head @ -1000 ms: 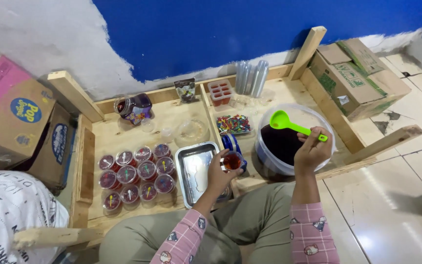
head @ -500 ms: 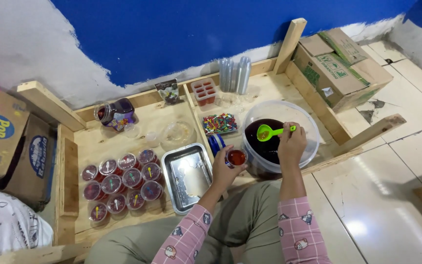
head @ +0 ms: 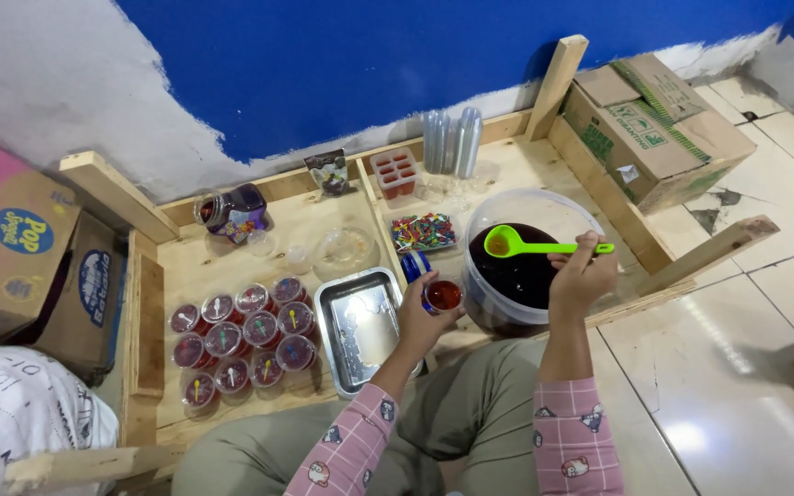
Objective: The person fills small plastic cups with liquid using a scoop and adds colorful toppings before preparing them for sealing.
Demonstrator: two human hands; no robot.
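My left hand (head: 420, 321) holds a small clear cup (head: 442, 296) with red liquid in it, right beside a large clear bucket (head: 570, 213) of dark red liquid. My right hand (head: 581, 276) grips the handle of a green ladle (head: 535, 245) whose bowl hovers over the liquid in the bucket. Both arms wear pink checked sleeves. Left of the cup lies a metal tray (head: 357, 323), bare inside. Further left stand several filled, lidded cups (head: 241, 335) in rows on the wooden platform (head: 186, 266).
A stack of clear cups (head: 452, 140), a tub of coloured small spoons (head: 423, 231), a red mould tray (head: 394, 172), a clear bowl (head: 345, 248) and a dark jar (head: 234, 211) sit behind. Cardboard boxes stand right (head: 663, 124) and left (head: 20, 248). Tiled floor lies to the right.
The ladle has dipped from above the bucket rim toward the dark liquid. The cup in my left hand stays beside the bucket. The camera view has shifted slightly.
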